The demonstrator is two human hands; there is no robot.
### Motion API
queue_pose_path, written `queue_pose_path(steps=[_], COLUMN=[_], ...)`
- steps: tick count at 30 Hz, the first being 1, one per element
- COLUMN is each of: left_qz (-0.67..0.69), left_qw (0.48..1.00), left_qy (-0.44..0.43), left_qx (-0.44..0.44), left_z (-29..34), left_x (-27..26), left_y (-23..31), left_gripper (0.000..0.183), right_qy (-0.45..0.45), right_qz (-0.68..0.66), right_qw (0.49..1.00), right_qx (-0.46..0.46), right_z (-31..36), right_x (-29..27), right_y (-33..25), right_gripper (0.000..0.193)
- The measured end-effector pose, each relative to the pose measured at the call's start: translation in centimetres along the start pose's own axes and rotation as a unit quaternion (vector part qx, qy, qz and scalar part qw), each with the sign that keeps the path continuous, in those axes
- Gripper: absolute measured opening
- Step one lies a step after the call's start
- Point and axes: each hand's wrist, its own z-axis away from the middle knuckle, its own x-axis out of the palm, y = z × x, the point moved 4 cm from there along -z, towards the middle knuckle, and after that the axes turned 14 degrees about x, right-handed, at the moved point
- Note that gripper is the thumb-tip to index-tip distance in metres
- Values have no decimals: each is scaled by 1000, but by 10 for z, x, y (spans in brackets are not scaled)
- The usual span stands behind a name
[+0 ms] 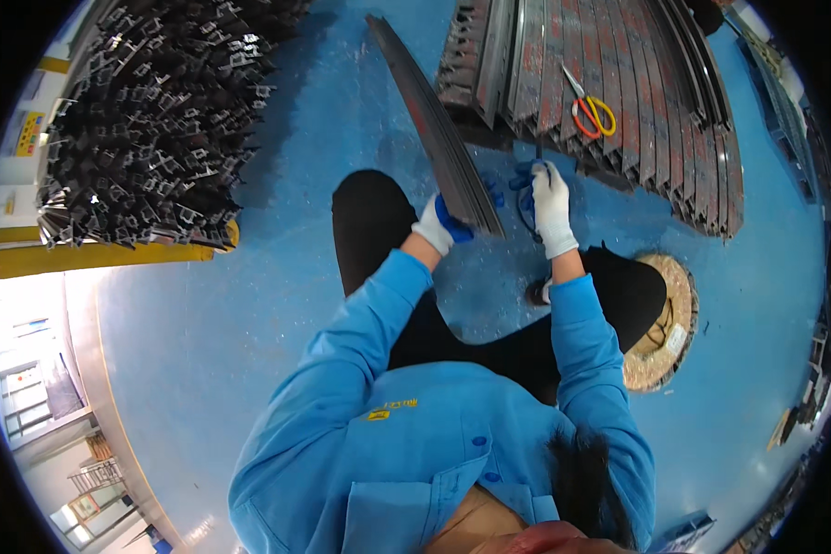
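My left hand (434, 225), in a white glove with a blue palm, is wrapped round the near end of a long dark metal profile (432, 127). The profile slants away to the far left above the blue floor. My right hand (552, 210), gloved the same way, is closed just to the right of that end, apart from it. A thin dark cord-like piece (525, 214) loops down beside the right fingers; its exact kind is too small to make out. Beyond the right hand, scissors (587, 109) with one red and one yellow handle loop lie on a row of similar profiles (651, 102).
A tall stack of dark profiles (157, 129) stands at the far left on a yellow support (102, 262). A tan-wrapped round coil (678, 323) lies by my right knee. More long parts (774, 106) lie at the far right edge.
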Motion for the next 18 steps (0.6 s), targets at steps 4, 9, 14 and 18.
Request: queue_pose_path(steps=[4, 9, 14, 18], left_qz=[-4, -13, -59, -111], left_qw=[997, 998, 986, 967], left_qy=[-25, 44, 157, 226], left_qx=[-73, -37, 23, 48], left_z=[-15, -6, -3, -6], left_x=[4, -3, 2, -3], left_y=[6, -8, -19, -22], left_gripper=[48, 46, 46, 46], right_qy=[-23, -48, -82, -102], right_qz=[-53, -74, -40, -49], right_qw=[993, 986, 972, 963], right_qx=[103, 145, 215, 244], right_z=[39, 85, 125, 133], right_x=[-19, -26, -25, -23], right_y=[7, 45, 30, 29], right_gripper=[36, 34, 29, 28])
